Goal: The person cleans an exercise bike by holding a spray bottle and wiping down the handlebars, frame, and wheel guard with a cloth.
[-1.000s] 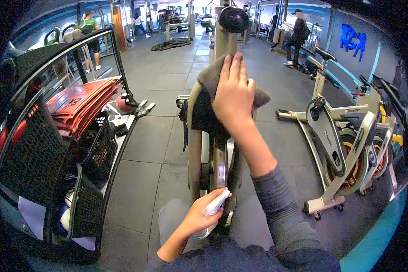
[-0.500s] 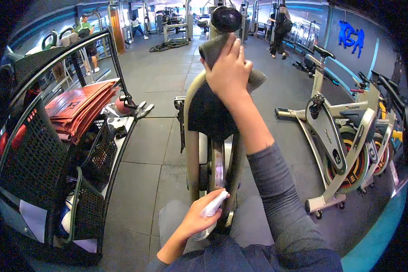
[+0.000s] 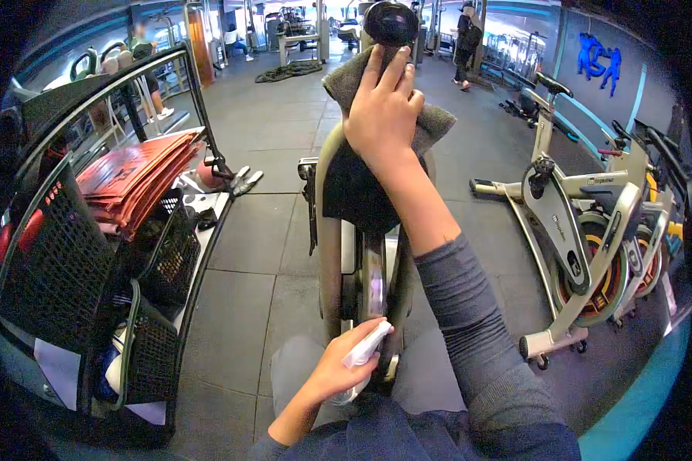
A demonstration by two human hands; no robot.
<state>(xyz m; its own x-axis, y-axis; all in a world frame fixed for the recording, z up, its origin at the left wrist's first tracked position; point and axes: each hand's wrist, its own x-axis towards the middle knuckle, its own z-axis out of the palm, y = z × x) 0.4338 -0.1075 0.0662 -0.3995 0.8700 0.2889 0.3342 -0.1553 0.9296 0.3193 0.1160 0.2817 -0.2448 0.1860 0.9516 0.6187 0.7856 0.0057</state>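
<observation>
My right hand (image 3: 384,115) presses a dark grey cloth (image 3: 438,121) onto the upper frame of an exercise bike (image 3: 331,253), just below a round black knob-like part (image 3: 390,23). Its fingers lie over the cloth, whose ends stick out on both sides. Low down, near my knees, my left hand (image 3: 332,370) is closed around a spray bottle with a white head (image 3: 367,344). Most of the bottle's body is hidden behind the palm and fingers.
To the left stands a rack (image 3: 200,300) with black baskets and a stack of orange-red sheets (image 3: 134,177). More exercise bikes (image 3: 565,230) stand on the right. A coiled rope (image 3: 288,71) lies on the floor ahead. People are in the background, one walking (image 3: 467,42).
My right hand has moved slightly up and left with the cloth, toward the black knob-like part. The left hand and spray bottle have barely moved.
</observation>
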